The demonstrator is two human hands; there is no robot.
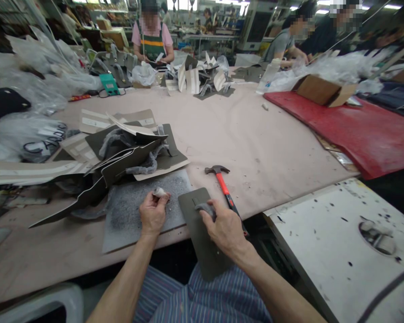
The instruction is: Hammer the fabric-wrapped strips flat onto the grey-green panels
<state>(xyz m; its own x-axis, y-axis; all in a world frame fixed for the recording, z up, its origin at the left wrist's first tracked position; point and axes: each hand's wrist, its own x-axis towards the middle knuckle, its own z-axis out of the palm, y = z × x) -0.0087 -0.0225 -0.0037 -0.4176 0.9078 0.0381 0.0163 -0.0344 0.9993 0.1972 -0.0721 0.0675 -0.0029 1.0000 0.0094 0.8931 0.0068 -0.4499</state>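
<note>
My left hand point(153, 214) is closed on a small whitish stub point(159, 192); its exact kind does not show. Beneath it lies a grey, speckled board point(128, 235) at the table's front edge. My right hand point(226, 226) pinches a grey, plastic-wrapped handle point(205, 208) on a dark olive panel point(192, 202). The panel slants from the table edge down over my lap. Just right of it rests a claw hammer point(222, 181) with a red and black grip. Behind the board is a pile of similar panels point(177, 150) with wrapped handles.
The pinkish table cover point(242, 121) stretches away ahead. A red sheet point(366, 139) bears an open cardboard box point(325, 89) at right. A white machine table point(330, 233) stands front right. More panels point(191, 80), plastic bags point(33, 130) and a co-worker point(155, 40) are farther off.
</note>
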